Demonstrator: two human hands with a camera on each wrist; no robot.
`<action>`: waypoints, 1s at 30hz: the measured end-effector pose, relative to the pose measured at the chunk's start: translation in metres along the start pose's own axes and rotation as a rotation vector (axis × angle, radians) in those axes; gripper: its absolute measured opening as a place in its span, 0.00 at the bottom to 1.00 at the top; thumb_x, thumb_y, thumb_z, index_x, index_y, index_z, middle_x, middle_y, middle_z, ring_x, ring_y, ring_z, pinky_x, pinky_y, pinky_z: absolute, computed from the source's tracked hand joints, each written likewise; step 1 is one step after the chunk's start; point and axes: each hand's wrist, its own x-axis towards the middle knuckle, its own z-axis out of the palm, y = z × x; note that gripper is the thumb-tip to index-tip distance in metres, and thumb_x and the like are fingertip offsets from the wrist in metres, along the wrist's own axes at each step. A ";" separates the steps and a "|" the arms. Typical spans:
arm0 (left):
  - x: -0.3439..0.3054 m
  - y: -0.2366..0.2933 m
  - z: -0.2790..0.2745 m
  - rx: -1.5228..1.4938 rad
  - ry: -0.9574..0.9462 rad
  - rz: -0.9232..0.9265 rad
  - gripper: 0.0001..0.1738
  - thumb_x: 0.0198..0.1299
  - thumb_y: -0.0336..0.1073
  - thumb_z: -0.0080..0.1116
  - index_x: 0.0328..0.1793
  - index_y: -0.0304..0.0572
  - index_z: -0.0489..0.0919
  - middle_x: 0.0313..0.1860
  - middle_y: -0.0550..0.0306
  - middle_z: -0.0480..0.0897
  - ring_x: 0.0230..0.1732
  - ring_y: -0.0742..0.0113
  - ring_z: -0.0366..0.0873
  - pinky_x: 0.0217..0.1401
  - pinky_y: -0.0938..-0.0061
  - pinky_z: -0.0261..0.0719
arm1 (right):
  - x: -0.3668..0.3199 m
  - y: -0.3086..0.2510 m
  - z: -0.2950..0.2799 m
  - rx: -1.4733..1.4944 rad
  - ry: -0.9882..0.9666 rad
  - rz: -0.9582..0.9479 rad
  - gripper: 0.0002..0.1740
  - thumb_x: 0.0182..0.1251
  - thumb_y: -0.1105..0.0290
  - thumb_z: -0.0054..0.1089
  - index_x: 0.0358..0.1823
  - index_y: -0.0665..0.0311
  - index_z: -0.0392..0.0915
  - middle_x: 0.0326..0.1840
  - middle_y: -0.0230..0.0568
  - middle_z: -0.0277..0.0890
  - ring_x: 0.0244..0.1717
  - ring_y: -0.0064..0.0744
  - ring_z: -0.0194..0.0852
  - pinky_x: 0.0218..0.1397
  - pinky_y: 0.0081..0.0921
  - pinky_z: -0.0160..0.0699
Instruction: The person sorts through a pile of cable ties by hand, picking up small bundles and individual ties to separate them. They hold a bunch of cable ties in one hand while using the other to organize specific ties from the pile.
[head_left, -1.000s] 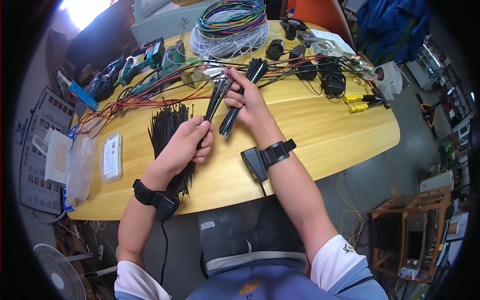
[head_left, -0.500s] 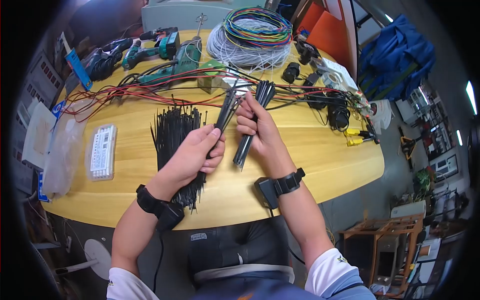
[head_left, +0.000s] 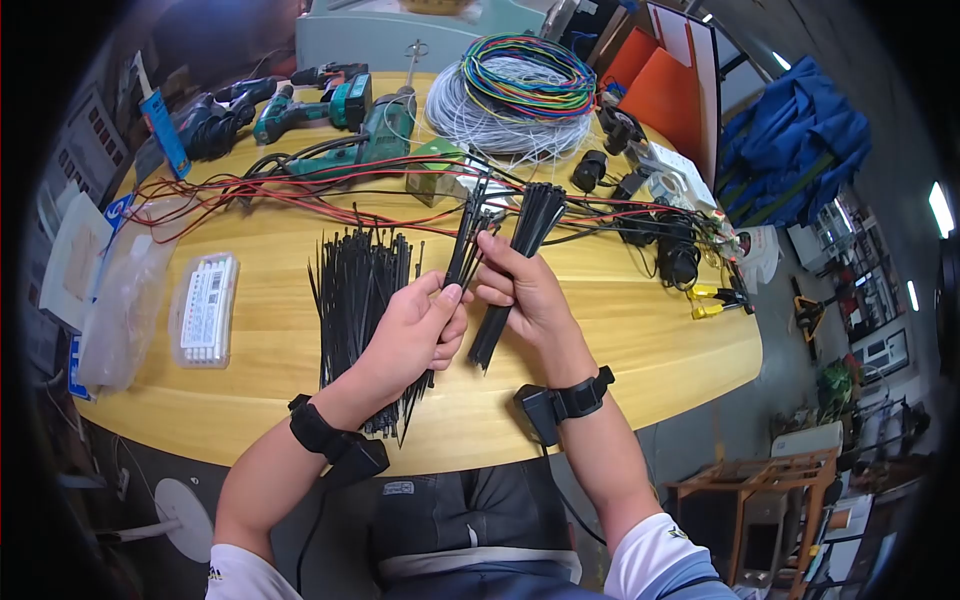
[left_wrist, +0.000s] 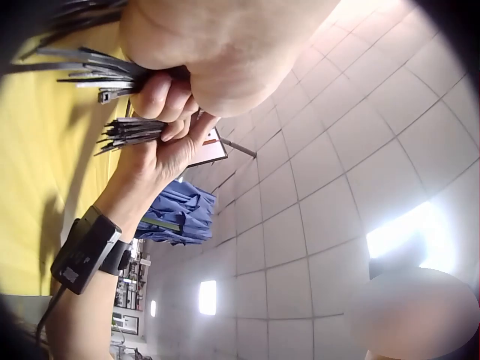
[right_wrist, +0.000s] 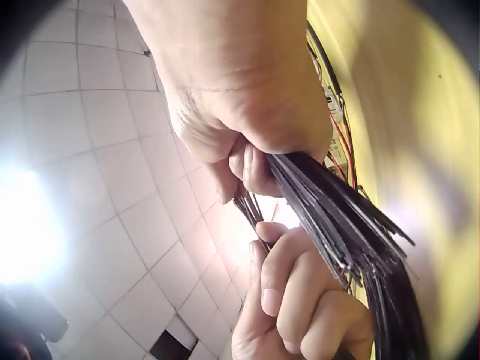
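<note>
My left hand (head_left: 415, 325) grips a thin bunch of black cable ties (head_left: 463, 245), its heads fanning out upward. Curled in my right hand (head_left: 530, 300) is a thicker bundle of black cable ties (head_left: 540, 212), slanting beside the thin bunch. The right thumb and forefinger reach to the side of the thin bunch. From the right wrist, the tail ends of the thick bundle (right_wrist: 337, 217) stick out below the palm, close to the left fingers (right_wrist: 300, 285). A large loose pile of cable ties (head_left: 350, 290) lies on the table, partly under the left hand and forearm.
Red and black wires (head_left: 330, 180) run across the table beyond the hands. Behind them are a green drill (head_left: 385, 135), a coil of cable (head_left: 510, 110) and a small box (head_left: 435, 180). A clear case of white sticks (head_left: 208, 310) lies left; yellow-handled tools (head_left: 712, 300) lie right.
The head view has shifted, so the table sits lower in it. Both hands keep their bunches and are now closer together, the right fingers lower along the thin bunch.
</note>
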 end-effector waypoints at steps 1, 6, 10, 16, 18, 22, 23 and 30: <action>0.000 0.000 0.001 -0.006 -0.002 0.001 0.11 0.78 0.40 0.42 0.50 0.40 0.68 0.24 0.66 0.64 0.17 0.81 0.55 0.18 0.83 0.52 | 0.000 0.000 -0.001 0.003 0.006 -0.021 0.13 0.71 0.70 0.62 0.29 0.55 0.68 0.19 0.16 0.54 0.13 0.08 0.45 0.15 0.13 0.41; 0.002 0.003 -0.001 0.019 0.012 0.000 0.11 0.78 0.40 0.43 0.52 0.39 0.68 0.23 0.66 0.64 0.17 0.81 0.55 0.18 0.83 0.52 | -0.001 -0.003 -0.006 -0.039 0.047 -0.102 0.11 0.73 0.64 0.60 0.34 0.60 0.72 0.22 0.19 0.56 0.14 0.09 0.43 0.16 0.13 0.42; 0.003 0.002 -0.002 0.041 0.024 0.015 0.11 0.78 0.39 0.43 0.52 0.39 0.69 0.23 0.67 0.64 0.17 0.82 0.55 0.18 0.83 0.52 | -0.004 -0.005 0.007 -0.013 0.148 -0.103 0.11 0.74 0.63 0.60 0.38 0.63 0.75 0.25 0.22 0.61 0.15 0.09 0.43 0.16 0.13 0.42; 0.005 -0.001 -0.002 0.065 0.025 0.019 0.10 0.77 0.38 0.44 0.52 0.40 0.69 0.23 0.67 0.65 0.17 0.82 0.55 0.17 0.83 0.52 | -0.001 -0.008 -0.003 0.029 0.110 -0.168 0.13 0.74 0.62 0.60 0.44 0.66 0.76 0.27 0.23 0.63 0.15 0.09 0.44 0.16 0.13 0.42; 0.005 -0.002 -0.002 0.065 0.025 0.016 0.10 0.77 0.38 0.44 0.52 0.40 0.69 0.23 0.67 0.65 0.17 0.82 0.55 0.17 0.84 0.52 | 0.000 -0.007 -0.005 0.018 0.106 -0.175 0.13 0.73 0.62 0.60 0.43 0.66 0.76 0.27 0.23 0.63 0.15 0.09 0.44 0.16 0.13 0.42; 0.005 -0.001 -0.003 0.052 0.014 0.011 0.10 0.77 0.39 0.44 0.51 0.40 0.70 0.23 0.67 0.65 0.16 0.82 0.54 0.17 0.84 0.52 | 0.001 -0.006 -0.006 0.039 0.115 -0.203 0.12 0.73 0.63 0.61 0.44 0.66 0.77 0.27 0.23 0.63 0.15 0.09 0.45 0.17 0.13 0.43; 0.005 0.000 -0.003 0.046 0.009 0.010 0.10 0.77 0.39 0.44 0.51 0.40 0.70 0.22 0.66 0.65 0.16 0.82 0.54 0.17 0.84 0.52 | 0.001 -0.007 -0.005 0.044 0.123 -0.215 0.12 0.72 0.64 0.62 0.43 0.66 0.77 0.27 0.23 0.64 0.15 0.09 0.45 0.17 0.14 0.43; 0.005 -0.001 -0.004 0.052 -0.019 -0.007 0.11 0.77 0.39 0.46 0.51 0.38 0.71 0.23 0.65 0.67 0.17 0.81 0.57 0.17 0.84 0.54 | 0.002 -0.007 -0.006 0.069 0.133 -0.215 0.09 0.70 0.66 0.65 0.38 0.64 0.76 0.27 0.23 0.65 0.14 0.09 0.46 0.17 0.14 0.44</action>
